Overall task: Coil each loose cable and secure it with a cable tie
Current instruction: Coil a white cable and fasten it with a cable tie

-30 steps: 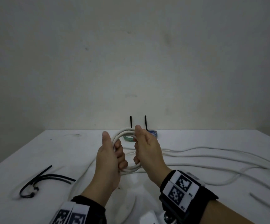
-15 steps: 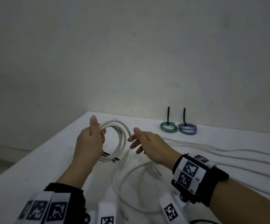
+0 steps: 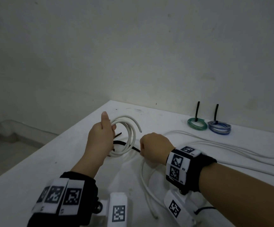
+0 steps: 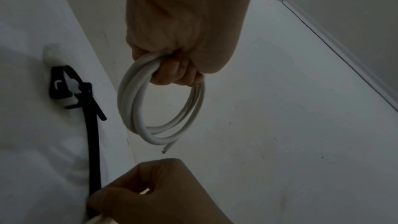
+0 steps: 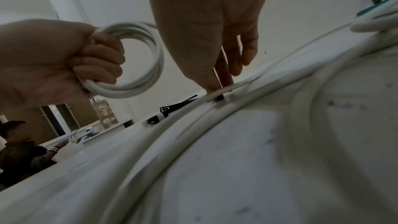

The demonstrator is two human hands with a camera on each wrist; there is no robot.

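Observation:
My left hand (image 3: 107, 131) grips a coiled white cable (image 3: 131, 133) and holds it upright above the white table (image 3: 34, 164); one cut end sticks out at the top right. In the left wrist view the fingers (image 4: 178, 74) curl through the coiled white cable (image 4: 133, 108). A black cable tie (image 3: 124, 143) lies on the table under the coil. My right hand (image 3: 141, 153) is down at the table and pinches one end of the tie (image 5: 218, 98) between thumb and forefinger. The tie's head (image 4: 58, 86) lies further away.
A green coil (image 3: 197, 124) and a blue coil (image 3: 219, 127), each with an upright black tie, sit by the back wall. Long loose white cables (image 3: 215, 145) run across the table's right side and loop under my right wrist. The table's left edge (image 3: 54, 140) is close. A person (image 5: 19, 151) sits far off.
My right hand has let go of the coil and dropped to the table onto the black tie. The left hand keeps the coil and has carried it left; the view has swung left.

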